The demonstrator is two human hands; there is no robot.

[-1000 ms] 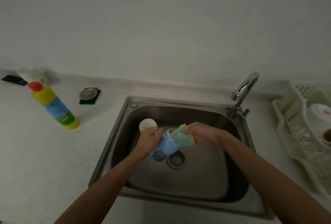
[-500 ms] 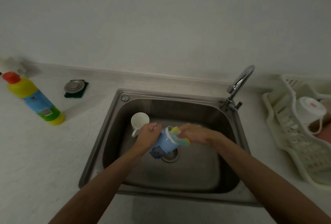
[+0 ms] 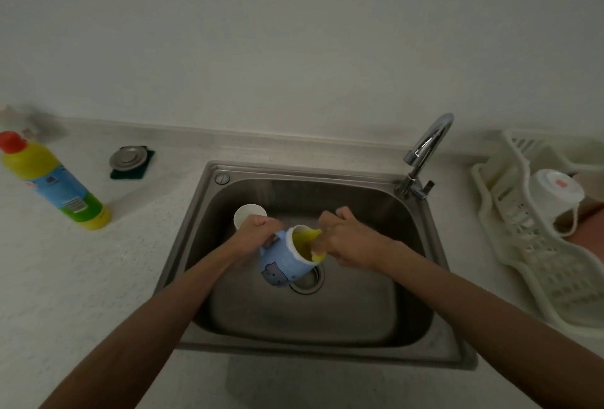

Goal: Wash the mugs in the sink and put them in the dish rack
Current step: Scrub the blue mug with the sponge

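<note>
Over the steel sink (image 3: 421, 294), my left hand (image 3: 253, 232) grips the handle side of a blue mug (image 3: 282, 263) with a small animal print, tilted with its mouth toward the right. My right hand (image 3: 346, 238) holds a yellow sponge (image 3: 307, 243) pushed inside the mug's mouth. A white mug (image 3: 246, 214) stands in the sink's back left corner, partly hidden behind my left hand. At the far right, a white dish rack (image 3: 510, 245) holds an upturned white mug (image 3: 555, 196).
The drain (image 3: 309, 279) lies just under the blue mug. A chrome faucet (image 3: 425, 153) rises at the sink's back right corner. On the left counter stand a yellow detergent bottle (image 3: 49, 180) and a metal sink plug (image 3: 128, 157) on a dark green pad.
The sponge has gone from the mug's outside rim into its inside, with the mouth now turned more toward me. The view shifted so the sink sits more centred.
</note>
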